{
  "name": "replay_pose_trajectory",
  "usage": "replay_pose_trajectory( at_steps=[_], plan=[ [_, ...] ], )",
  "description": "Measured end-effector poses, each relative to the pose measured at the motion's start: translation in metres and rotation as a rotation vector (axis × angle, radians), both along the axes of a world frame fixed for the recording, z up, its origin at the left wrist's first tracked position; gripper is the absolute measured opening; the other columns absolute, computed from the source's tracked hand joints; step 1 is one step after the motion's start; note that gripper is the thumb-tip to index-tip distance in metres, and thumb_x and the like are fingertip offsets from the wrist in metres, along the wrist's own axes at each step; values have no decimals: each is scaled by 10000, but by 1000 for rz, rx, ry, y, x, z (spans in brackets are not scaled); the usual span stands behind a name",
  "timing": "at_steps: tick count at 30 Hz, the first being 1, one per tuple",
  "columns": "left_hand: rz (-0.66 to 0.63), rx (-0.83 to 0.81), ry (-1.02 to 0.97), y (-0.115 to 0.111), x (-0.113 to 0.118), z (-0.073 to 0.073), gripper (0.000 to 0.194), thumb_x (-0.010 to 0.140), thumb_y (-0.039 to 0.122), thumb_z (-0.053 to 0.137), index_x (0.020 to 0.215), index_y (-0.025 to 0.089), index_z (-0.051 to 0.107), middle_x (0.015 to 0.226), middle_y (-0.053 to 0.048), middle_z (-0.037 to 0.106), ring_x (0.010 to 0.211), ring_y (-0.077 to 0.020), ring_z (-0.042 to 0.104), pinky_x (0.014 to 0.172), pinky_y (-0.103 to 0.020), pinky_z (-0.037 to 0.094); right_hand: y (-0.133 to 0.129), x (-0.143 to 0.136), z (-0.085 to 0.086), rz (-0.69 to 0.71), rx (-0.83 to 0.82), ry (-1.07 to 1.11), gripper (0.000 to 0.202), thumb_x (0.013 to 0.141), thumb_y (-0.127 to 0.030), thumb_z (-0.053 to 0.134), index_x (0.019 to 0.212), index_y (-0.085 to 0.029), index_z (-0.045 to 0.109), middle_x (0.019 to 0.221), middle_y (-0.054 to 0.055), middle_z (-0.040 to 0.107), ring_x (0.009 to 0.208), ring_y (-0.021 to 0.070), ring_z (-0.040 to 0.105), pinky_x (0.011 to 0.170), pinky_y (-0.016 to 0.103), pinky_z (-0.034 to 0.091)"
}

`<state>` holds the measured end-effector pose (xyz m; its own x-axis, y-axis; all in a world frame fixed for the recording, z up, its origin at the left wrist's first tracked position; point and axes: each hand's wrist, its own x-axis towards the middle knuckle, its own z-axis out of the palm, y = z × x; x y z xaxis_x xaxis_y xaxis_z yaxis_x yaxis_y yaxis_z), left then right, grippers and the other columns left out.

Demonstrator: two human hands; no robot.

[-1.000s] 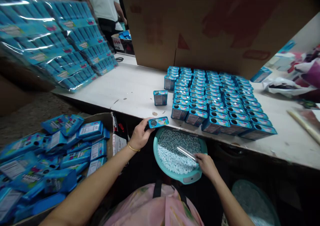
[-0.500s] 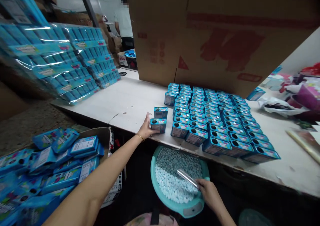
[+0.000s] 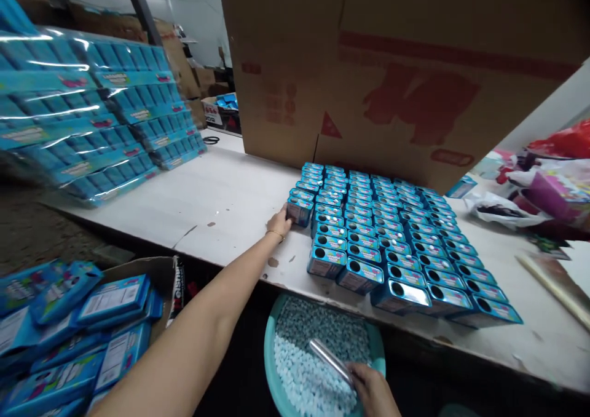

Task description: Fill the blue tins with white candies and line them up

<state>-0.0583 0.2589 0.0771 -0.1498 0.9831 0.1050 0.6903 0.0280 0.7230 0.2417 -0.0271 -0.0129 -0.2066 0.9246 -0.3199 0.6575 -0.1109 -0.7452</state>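
On the table, my left hand [image 3: 279,222] is closed around the side of a blue box [image 3: 300,210] at the near end of the leftmost row. That box touches the ones behind it and stands upright among the rows of blue boxes [image 3: 364,254], many with a dark round hole on top. Below the table edge, my right hand [image 3: 372,387] grips a metal scoop [image 3: 330,360]. The scoop lies over pale blue pellets [image 3: 295,368] in a turquoise basin [image 3: 271,368].
A tall cardboard carton [image 3: 295,54] stands behind the rows. Plastic-wrapped box stacks [image 3: 124,97] are at the left, above an open carton of blue packs [image 3: 110,300]. Plastic bags [image 3: 511,211] and a roll [image 3: 553,281] lie at the right.
My left hand has pushed the boxes away from the table's front edge, up to the leftmost row. The view has shifted, and a person in the background is out of sight.
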Motion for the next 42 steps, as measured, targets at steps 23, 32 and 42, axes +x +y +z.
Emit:
replay_pose_trajectory(
  at_steps=[23, 32, 42],
  plan=[
    [373, -474, 660, -294, -289, -52, 893, 578, 143, 655, 1317, 303, 181, 1411, -95, 166, 1279, -322, 118, 951, -521, 227, -19, 21, -68, 337, -41, -521, 417, 794, -229, 299, 1090, -183, 590, 1037, 89, 630, 954, 213, 577, 840, 299, 399],
    [375, -303, 415, -299, -310, -23, 490, 614, 225, 609, 1094, 241, 510, 1163, -66, 515, 1093, -270, 421, 914, -435, 327, -22, 16, -68, 265, -74, -484, 387, 775, -253, 336, 1039, -210, 615, 976, 88, 651, 923, 229, 587, 819, 305, 402],
    [314, -163, -770, -359, -151, 35, 613, 738, 399, 510, 1283, 315, 241, 1028, -22, 589, 688, -132, 606, 563, -275, 519, -8, 17, -44, 344, -17, -451, 381, 764, -204, 351, 1030, -168, 621, 1012, 88, 639, 962, 202, 567, 815, 257, 387]
  ],
)
